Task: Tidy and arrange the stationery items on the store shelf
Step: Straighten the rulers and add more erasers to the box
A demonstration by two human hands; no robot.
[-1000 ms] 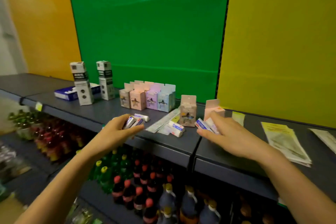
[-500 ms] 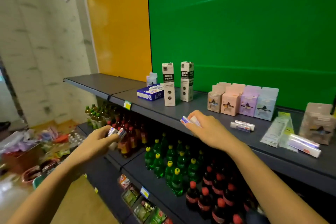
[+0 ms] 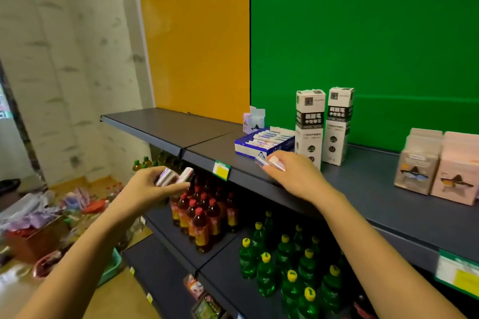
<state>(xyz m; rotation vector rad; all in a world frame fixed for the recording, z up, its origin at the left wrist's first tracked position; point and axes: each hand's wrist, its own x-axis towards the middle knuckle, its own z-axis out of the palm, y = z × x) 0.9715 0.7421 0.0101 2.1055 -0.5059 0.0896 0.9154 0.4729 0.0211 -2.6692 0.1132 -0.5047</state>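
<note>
Left hand (image 3: 149,190): held out in front of the shelf edge, over the rows of drinks below; thumb and curled fingers pinch two small sticks side by side
Left-hand sticks (image 3: 174,176): short and rounded, white with a pink and blue print, ends pointing up and to the right; too blurred for the print to be read
Right hand (image 3: 298,179): back up, above the front of the top shelf, just in front of the blue box; fingers pressed together and curled over a small bundle of sticks
Right-hand sticks (image 3: 270,162): same white look with a red-pink band, only the ends showing past the fingertips; how many there are I cannot tell
Top shelf (image 3: 363,189): dark grey metal, with a green and yellow price tag (image 3: 221,170) on its front lip
Blue box (image 3: 261,146): open, flat, blue and white, lying near the shelf's front, filled with a row of like sticks laid side by side
Tall boxes (image 3: 309,127): two white cartons with black bands, upright, side by side just right of the blue box
Lilac box (image 3: 252,120): small, upright, behind the blue box near the backing
Pastel boxes (image 3: 414,163): pink-toned cartons with a fish-like picture, upright in rows at the right, well apart from the hands
Lower shelves: red-capped dark bottles (image 3: 197,217) and green bottles with yellow caps (image 3: 285,264)
</note>
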